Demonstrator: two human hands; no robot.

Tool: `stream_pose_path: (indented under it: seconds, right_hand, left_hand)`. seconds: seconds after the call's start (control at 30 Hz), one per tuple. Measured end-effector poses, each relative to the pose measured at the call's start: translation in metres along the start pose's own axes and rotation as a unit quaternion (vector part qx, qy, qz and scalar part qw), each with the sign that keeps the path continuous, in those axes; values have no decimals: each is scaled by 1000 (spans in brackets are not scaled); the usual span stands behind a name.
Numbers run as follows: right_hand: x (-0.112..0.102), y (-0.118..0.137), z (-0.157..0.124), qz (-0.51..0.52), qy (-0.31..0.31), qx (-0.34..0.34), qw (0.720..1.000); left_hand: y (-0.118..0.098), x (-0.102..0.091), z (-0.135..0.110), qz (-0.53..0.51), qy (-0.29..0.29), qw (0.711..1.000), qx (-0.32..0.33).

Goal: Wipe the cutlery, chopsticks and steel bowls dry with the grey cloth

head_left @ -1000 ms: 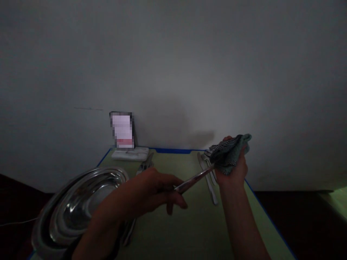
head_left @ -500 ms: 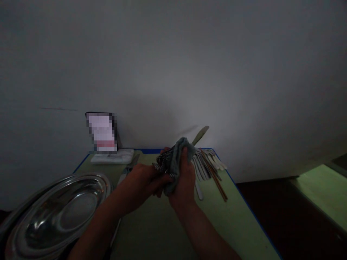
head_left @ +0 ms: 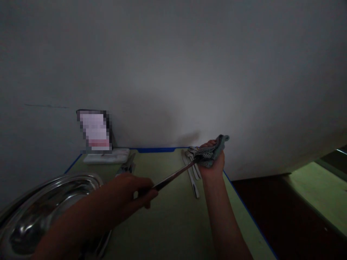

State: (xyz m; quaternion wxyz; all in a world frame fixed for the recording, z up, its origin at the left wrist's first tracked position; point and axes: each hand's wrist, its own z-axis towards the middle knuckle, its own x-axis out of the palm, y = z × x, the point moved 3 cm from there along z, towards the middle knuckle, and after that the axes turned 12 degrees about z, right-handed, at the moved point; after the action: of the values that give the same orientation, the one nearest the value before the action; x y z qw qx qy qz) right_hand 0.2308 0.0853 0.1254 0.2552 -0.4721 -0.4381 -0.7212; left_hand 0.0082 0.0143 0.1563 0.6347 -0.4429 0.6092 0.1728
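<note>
My left hand (head_left: 135,193) pinches one end of a metal table knife (head_left: 175,177), which slants up to the right above the table. My right hand (head_left: 214,168) is closed round a checked grey cloth (head_left: 209,154), and the cloth wraps the knife's other end, hiding it. Under and beside the cloth lie several pieces of cutlery, among them another table knife (head_left: 193,182); my right hand and forearm cover part of this group.
Large metal basins (head_left: 29,195) stand at the left, partly behind my left forearm. More cutlery (head_left: 127,167) lies near a white marbled slab (head_left: 108,156). A blurred-out screen (head_left: 96,130) leans on the wall (head_left: 168,72). The green table (head_left: 162,224) has blue edging.
My hands have moved apart: the left down and left with one knife end, the right up and right with the cloth. More of the knife shows between them.
</note>
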Motion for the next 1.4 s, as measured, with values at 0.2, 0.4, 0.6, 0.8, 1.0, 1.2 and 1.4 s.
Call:
stream_pose_path:
  seconds: [0.2, 0.4, 0.6, 0.8, 1.0, 1.2, 1.4]
  right_hand:
    - [6, -8, -8, 80, 3, 33, 996]
    - [28, -34, -40, 44, -36, 66, 996]
    - [36, -57, -57, 12, -55, 158, 986]
    - [12, 6, -10, 55, -42, 24, 997]
    - [15, -3, -22, 11, -49, 2, 999]
    - [31, -61, -63, 21, -76, 148, 986]
    - [18, -30, -36, 46, -70, 122, 989]
  left_hand:
    - [-12, 18, 25, -164, 9, 986, -28]
    - [-18, 26, 36, -84, -85, 992, -26]
    - [-11, 24, 38, -45, -100, 994, -27]
    - [-8, 19, 17, 0, -34, 999, -38]
    - [-17, 21, 29, -17, -66, 997, -28]
    - [-13, 25, 47, -39, -90, 995, -24]
    - [-7, 24, 34, -37, -57, 997, -31]
